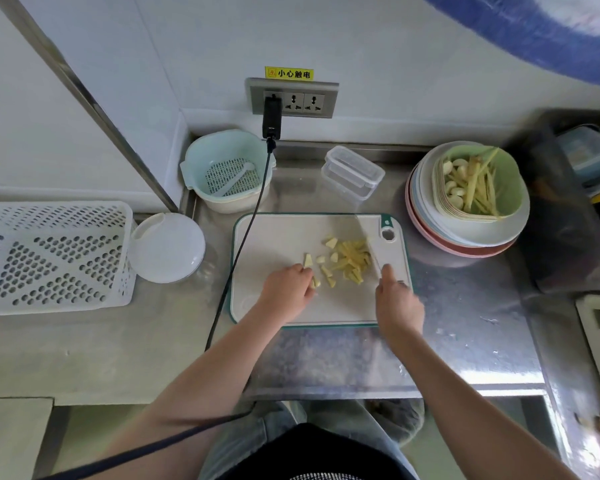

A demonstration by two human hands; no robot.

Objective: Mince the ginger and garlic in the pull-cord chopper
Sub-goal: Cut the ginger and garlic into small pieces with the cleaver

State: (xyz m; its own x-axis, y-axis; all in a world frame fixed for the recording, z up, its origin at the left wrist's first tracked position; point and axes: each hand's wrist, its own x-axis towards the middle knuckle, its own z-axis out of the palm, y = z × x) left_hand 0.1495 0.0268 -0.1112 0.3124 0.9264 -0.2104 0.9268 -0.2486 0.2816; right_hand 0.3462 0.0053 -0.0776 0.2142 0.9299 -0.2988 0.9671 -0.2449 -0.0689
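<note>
We hold a knife (368,244) in our right hand (397,301), fingers wrapped round its handle, the blade reaching up over the cutting board (274,233). Our left hand (286,289) rests on the board with fingers curled, its tips at a garlic piece (315,282); whether they pinch it or only steady it we cannot tell. The cut ginger and garlic (347,259) lie in a loose heap mid-board, just beside the blade.

We judge this to be rough chopping ahead of the chopper. To do it well we keep our left fingertips tucked back from the edge, gather the stray pieces toward the heap, and cut them small enough to sit under the chopper's blades.

What looks like the pull-cord chopper (167,247), white lid on, stands on the steel counter (465,306) left of the board. A green dish (480,183) atop stacked plates (465,242) holds more garlic cloves and ginger strips. The colander bowl (227,171) holds a white spoon-like utensil; the clear lidded box (352,173) and perforated basket (49,254) show no contents.
</note>
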